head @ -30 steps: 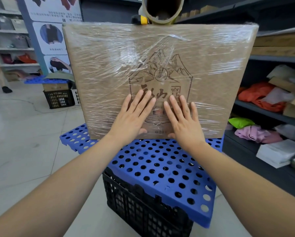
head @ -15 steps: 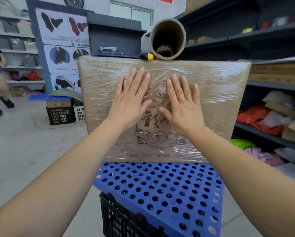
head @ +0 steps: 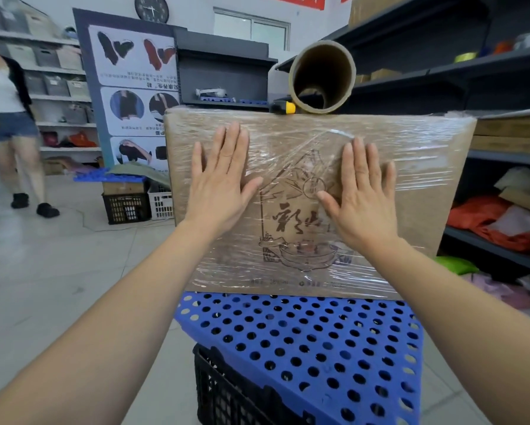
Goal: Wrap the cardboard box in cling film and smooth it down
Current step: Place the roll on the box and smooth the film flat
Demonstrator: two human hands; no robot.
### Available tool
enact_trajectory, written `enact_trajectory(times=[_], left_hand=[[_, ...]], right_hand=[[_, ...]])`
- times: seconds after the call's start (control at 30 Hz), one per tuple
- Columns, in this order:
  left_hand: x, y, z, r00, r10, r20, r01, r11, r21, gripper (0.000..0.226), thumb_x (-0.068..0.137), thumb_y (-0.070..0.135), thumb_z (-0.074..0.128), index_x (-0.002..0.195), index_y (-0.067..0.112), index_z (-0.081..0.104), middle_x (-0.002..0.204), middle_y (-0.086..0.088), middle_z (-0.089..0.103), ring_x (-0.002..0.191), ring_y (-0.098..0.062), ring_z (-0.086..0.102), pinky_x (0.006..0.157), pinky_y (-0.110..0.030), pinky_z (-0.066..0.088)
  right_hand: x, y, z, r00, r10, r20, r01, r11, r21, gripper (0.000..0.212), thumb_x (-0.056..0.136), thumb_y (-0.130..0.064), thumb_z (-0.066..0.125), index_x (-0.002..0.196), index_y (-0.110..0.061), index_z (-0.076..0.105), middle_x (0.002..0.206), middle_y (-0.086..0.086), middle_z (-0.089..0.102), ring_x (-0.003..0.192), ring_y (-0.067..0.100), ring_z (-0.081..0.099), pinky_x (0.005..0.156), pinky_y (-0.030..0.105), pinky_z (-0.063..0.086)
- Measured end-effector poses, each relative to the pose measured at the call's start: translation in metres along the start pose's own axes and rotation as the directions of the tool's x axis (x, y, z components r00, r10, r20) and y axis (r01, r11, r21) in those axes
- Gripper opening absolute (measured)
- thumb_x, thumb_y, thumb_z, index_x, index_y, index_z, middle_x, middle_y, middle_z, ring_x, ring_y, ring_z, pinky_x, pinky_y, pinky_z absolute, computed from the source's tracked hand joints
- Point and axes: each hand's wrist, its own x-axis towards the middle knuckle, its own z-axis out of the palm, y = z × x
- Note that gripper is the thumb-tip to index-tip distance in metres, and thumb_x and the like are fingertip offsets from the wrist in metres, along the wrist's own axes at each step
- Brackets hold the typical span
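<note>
A large brown cardboard box [head: 417, 216] stands upright on a blue perforated plastic board [head: 303, 342]. Wrinkled cling film covers its near face, over a printed black logo. My left hand [head: 220, 185] lies flat on the upper left of that face, fingers straight and pointing up. My right hand [head: 363, 194] presses flat on the upper middle, to the right of the logo's peak. On top of the box lies the cling film roll [head: 322, 78], its hollow cardboard core facing me, beside a yellow-and-black tool [head: 283, 107].
The blue board rests on a black plastic crate [head: 233, 394]. Dark shelving [head: 503, 167] with folded clothes runs along the right. A person [head: 9, 118] stands at the far left on the tiled floor. More crates [head: 127, 207] and a poster panel stand behind the box.
Both hands slid up the box's face from its lower middle and then spread apart sideways. My view rose, showing more of the room.
</note>
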Motion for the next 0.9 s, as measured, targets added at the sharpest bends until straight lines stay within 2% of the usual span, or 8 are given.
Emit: enact_trajectory(times=[0.2,0.37,0.5,0.57,0.63,0.73,0.8,0.9], left_hand=[[-0.021,-0.004,0.010,0.985,-0.173,0.020,0.173,0.985,-0.007,0.087,0.092,0.063,0.024,0.150,0.009,-0.010,0.158,-0.016,-0.012,0.145,-0.033,-0.013,0.117,-0.049,-0.007],[-0.066,0.008,0.041,0.995,-0.012,0.099,0.008,0.999,0.032,0.094,0.087,0.070,0.024,0.150,0.010,-0.009,0.158,-0.019,-0.007,0.145,-0.038,-0.008,0.115,-0.053,-0.007],[-0.090,0.006,0.057,0.991,0.088,0.099,-0.094,0.994,0.056,0.092,0.085,0.068,0.031,0.151,0.013,-0.003,0.157,-0.016,0.000,0.144,-0.038,0.001,0.115,-0.054,0.000],[-0.104,0.002,0.063,0.987,0.124,0.097,-0.133,0.987,0.085,0.092,0.085,0.067,0.035,0.151,0.013,-0.001,0.157,-0.012,0.000,0.144,-0.036,0.001,0.116,-0.053,0.002],[-0.112,0.000,0.065,0.987,0.135,0.090,-0.143,0.985,0.094,0.093,0.084,0.065,0.040,0.151,0.014,0.001,0.157,-0.011,0.001,0.144,-0.037,0.001,0.116,-0.053,0.001],[-0.111,0.007,0.063,0.988,0.130,0.088,-0.136,0.988,0.073,0.091,0.083,0.066,0.037,0.152,0.016,0.005,0.157,-0.012,0.002,0.143,-0.039,0.002,0.115,-0.055,0.001],[-0.108,0.014,0.063,0.985,0.140,0.097,-0.148,0.985,0.083,0.094,0.080,0.066,0.044,0.152,0.017,0.008,0.157,-0.011,0.004,0.143,-0.038,0.003,0.114,-0.057,0.004],[-0.108,0.011,0.064,0.980,0.167,0.104,-0.177,0.979,0.101,0.101,0.074,0.064,0.055,0.151,0.019,0.007,0.158,-0.008,0.004,0.144,-0.035,0.002,0.115,-0.055,0.004]], right_hand=[[-0.014,-0.007,0.012,1.000,-0.014,-0.020,0.014,1.000,0.007,0.087,0.091,-0.064,0.018,0.150,-0.005,-0.006,0.159,0.013,-0.006,0.146,0.027,-0.008,0.110,0.041,-0.020],[-0.042,-0.016,0.038,0.994,-0.113,0.002,0.113,0.993,-0.041,0.094,0.085,-0.070,0.023,0.150,-0.007,-0.004,0.158,0.017,0.002,0.144,0.028,-0.008,0.113,0.048,-0.010],[-0.068,-0.009,0.053,0.981,-0.186,0.057,0.190,0.978,-0.081,0.102,0.082,-0.069,0.037,0.147,-0.013,-0.019,0.156,0.011,-0.020,0.141,0.028,-0.024,0.114,0.049,-0.011],[-0.081,-0.003,0.058,0.971,-0.225,0.078,0.232,0.967,-0.102,0.109,0.078,-0.065,0.050,0.147,-0.014,-0.018,0.158,0.010,-0.013,0.141,0.028,-0.024,0.114,0.049,-0.011],[-0.089,0.001,0.059,0.968,-0.236,0.091,0.247,0.959,-0.139,0.115,0.076,-0.062,0.059,0.148,-0.014,-0.017,0.158,0.007,-0.007,0.142,0.028,-0.024,0.114,0.050,-0.011],[-0.092,-0.005,0.059,0.972,-0.209,0.108,0.224,0.961,-0.162,0.120,0.074,-0.061,0.063,0.147,-0.013,-0.020,0.158,0.009,-0.009,0.140,0.029,-0.027,0.113,0.049,-0.014],[-0.091,-0.008,0.058,0.975,-0.192,0.115,0.208,0.966,-0.156,0.122,0.073,-0.060,0.065,0.147,-0.014,-0.019,0.157,0.009,-0.008,0.140,0.028,-0.028,0.113,0.049,-0.014],[-0.091,0.003,0.057,0.967,-0.212,0.142,0.236,0.954,-0.183,0.126,0.070,-0.059,0.068,0.147,-0.017,-0.022,0.157,0.006,-0.020,0.141,0.027,-0.027,0.112,0.049,-0.016]])
